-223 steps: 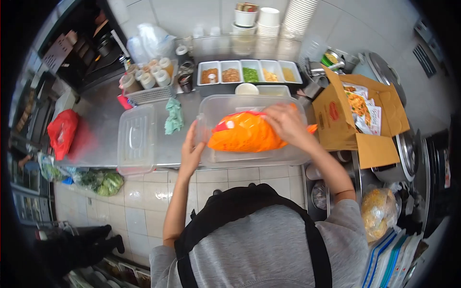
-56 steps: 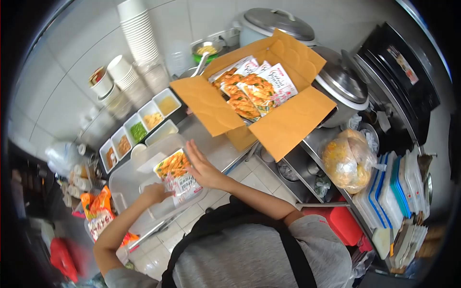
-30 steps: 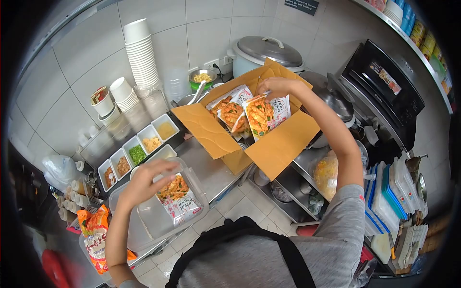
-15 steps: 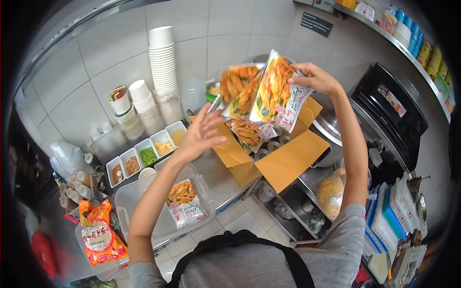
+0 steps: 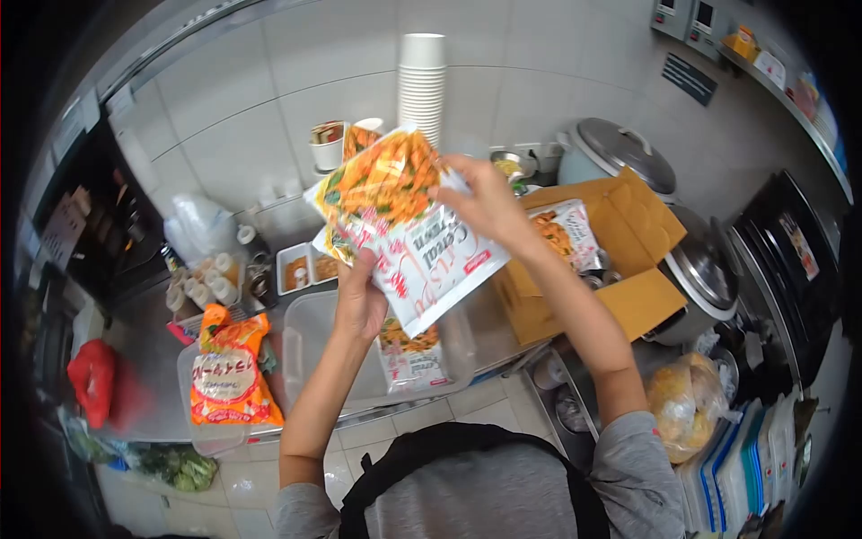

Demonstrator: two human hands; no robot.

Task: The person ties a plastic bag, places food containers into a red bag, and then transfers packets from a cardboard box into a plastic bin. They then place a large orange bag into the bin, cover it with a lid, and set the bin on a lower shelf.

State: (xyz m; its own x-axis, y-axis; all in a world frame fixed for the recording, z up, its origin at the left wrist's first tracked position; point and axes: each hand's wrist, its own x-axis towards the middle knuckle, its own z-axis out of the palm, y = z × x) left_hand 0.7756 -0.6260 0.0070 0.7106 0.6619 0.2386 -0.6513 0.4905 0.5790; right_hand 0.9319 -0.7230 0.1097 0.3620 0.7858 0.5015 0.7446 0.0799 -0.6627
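Observation:
Several Cereal Prawn packets (image 5: 429,242), white and orange, are held up over the counter. My right hand (image 5: 485,199) grips their upper right edge, thumb on the front. My left hand (image 5: 361,298) is closed on their lower left edge. Below them stands a clear plastic container (image 5: 294,355), where another packet (image 5: 413,357) lies flat. On the right is an open cardboard box (image 5: 642,220) with one more packet (image 5: 567,232) and some cans inside; my right forearm passes in front of it.
An orange bag (image 5: 235,375) sits in a small clear tub at the left. Sauce bottles (image 5: 211,280) fill a basket behind it. A tall stack of white cups (image 5: 422,85) stands by the wall. Large lidded pots (image 5: 620,153) are beyond the box.
The packets have moved left, from above the box to above the clear container. My left hand, formerly spread beside them, now grips them too. The view has shifted left.

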